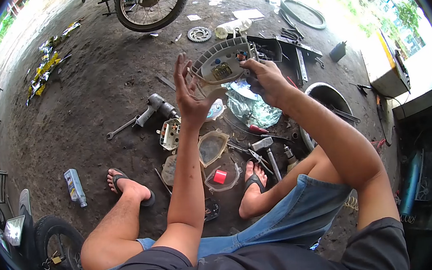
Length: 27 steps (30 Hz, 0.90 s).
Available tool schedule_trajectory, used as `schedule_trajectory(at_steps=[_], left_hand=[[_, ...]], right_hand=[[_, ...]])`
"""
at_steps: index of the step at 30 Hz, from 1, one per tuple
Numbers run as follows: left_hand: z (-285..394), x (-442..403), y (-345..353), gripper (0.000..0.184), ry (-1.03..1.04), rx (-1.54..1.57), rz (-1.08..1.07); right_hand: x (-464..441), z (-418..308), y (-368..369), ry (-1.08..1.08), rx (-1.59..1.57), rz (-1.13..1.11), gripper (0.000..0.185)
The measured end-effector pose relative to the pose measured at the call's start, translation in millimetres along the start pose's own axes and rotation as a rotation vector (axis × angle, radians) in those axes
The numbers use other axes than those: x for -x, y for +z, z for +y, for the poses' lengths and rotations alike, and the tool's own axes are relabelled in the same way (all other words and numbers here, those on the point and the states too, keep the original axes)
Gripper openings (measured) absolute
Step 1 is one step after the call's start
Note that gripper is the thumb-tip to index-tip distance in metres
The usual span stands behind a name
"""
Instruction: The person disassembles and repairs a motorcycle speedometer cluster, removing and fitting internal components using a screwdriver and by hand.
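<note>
Raised in front of me is a grey plastic motorcycle instrument housing [229, 56], its hollow inside toward me. A small brass-coloured part [221, 72] shows inside it. My right hand [269, 80] grips the housing's right end, the thumb over its rim. At the other end, my left hand [191, 93] has its fingers stretched up and thumb spread; whether it touches the housing, I cannot tell. On the ground below lie a clear cover [213, 148], another clear cover holding a red piece [220, 176], and a white housing part [169, 134].
An impact wrench [158, 106] and a spanner [122, 128] lie left of my arms. By my right foot are a hammer [267, 153] and pliers [239, 147]. Beyond the housing are a plastic bag [252, 105], a sprocket [199, 34] and a motorcycle wheel [163, 23]. A bottle [75, 186] lies left.
</note>
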<state>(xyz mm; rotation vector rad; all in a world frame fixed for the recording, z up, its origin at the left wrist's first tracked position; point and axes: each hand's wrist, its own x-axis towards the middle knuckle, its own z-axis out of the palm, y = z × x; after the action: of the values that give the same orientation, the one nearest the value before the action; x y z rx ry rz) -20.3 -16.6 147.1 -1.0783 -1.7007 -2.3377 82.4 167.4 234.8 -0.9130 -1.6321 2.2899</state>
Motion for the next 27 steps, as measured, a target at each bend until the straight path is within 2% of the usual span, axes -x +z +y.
schedule_trajectory(at_steps=[1, 2, 4, 5, 6, 8, 12, 17, 19, 22, 24, 27], left_hand=[[2.2, -0.9, -1.5, 0.123, -0.002, 0.085, 0.022], [4.6, -2.3, -2.8, 0.123, -0.005, 0.085, 0.020], [7.0, -6.0, -5.2, 0.104, -0.054, 0.268, 0.087], [-2.1, -5.7, -7.8, 0.087, -0.028, 0.230, 0.104], [2.1, -6.8, -7.0, 0.087, -0.027, 0.229, 0.104], [10.8, -7.6, -5.0, 0.083, -0.326, 0.535, 0.178], [16.7, -13.8, -4.2, 0.078, -0.383, 0.888, 0.139], [38.2, -22.9, -3.0, 0.068, -0.360, 0.880, 0.083], [45.8, -24.6, -0.1, 0.057, -0.373, 0.920, 0.041], [55.1, -25.4, 1.4, 0.056, -0.378, 0.825, 0.027], [47.1, -24.3, -1.5, 0.051, -0.360, 0.780, 0.061], [41.0, -21.2, -6.2, 0.043, -0.440, 0.605, 0.166]], right_hand=[[-1.1, -0.3, -1.8, -0.001, 0.008, -0.014, 0.015], [-2.1, 0.1, -2.4, 0.001, 0.006, -0.013, 0.015], [-0.4, -3.7, -1.3, -0.048, 0.008, -0.009, 0.015], [0.6, -6.0, -1.7, -0.049, 0.009, -0.021, 0.015], [0.0, -6.4, -3.0, -0.050, 0.009, -0.022, 0.015], [-1.6, -5.9, -4.8, -0.072, -0.017, -0.072, 0.017], [-0.9, -17.7, 3.1, -0.133, -0.057, -0.086, 0.021], [14.0, -33.8, 8.9, -0.167, -0.123, -0.083, 0.015], [16.7, -29.8, 9.5, -0.161, -0.154, -0.115, 0.015], [15.7, -15.3, 10.7, -0.112, -0.205, -0.192, 0.016], [14.1, -4.8, 12.3, -0.082, -0.223, -0.203, 0.018], [9.8, 9.3, 12.7, -0.017, -0.211, -0.267, 0.020]])
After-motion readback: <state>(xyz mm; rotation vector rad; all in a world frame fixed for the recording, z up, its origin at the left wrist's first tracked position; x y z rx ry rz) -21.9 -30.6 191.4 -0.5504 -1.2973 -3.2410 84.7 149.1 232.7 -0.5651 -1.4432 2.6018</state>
